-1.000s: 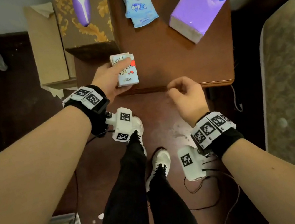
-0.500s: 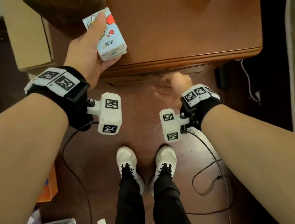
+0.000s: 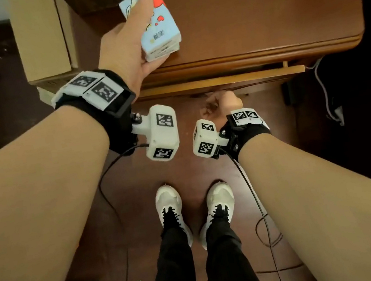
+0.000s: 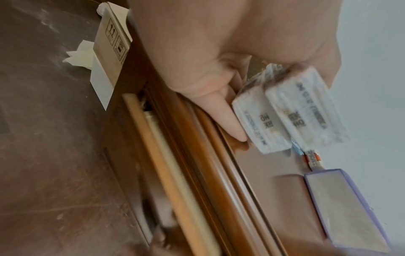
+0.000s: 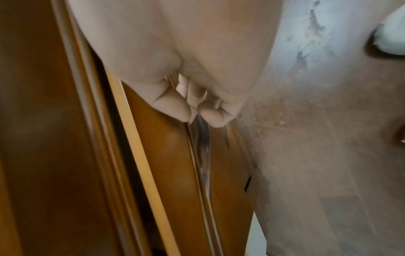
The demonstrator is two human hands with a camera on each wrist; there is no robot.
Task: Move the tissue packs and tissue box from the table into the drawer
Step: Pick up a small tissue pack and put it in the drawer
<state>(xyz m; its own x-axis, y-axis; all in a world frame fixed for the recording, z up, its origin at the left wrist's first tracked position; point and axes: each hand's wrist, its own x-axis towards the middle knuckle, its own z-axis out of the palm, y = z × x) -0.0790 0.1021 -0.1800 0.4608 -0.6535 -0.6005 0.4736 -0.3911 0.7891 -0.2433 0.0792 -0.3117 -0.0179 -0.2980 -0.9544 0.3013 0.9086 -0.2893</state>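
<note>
Tissue packs (image 3: 155, 22), two stacked, sit clamped in the left hand (image 3: 130, 51) over the table (image 3: 257, 18) edge at twelve o'clock, while the right hand (image 3: 220, 106) curls on the barely open drawer (image 3: 219, 82) front, likely needing a fuller pull before dropping them in.

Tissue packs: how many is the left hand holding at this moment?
2. Both sit together in the left hand over the table near its front edge: one tissue pack by the fingers, the second tissue pack pressed against it. A third behind them would be hidden.
</note>
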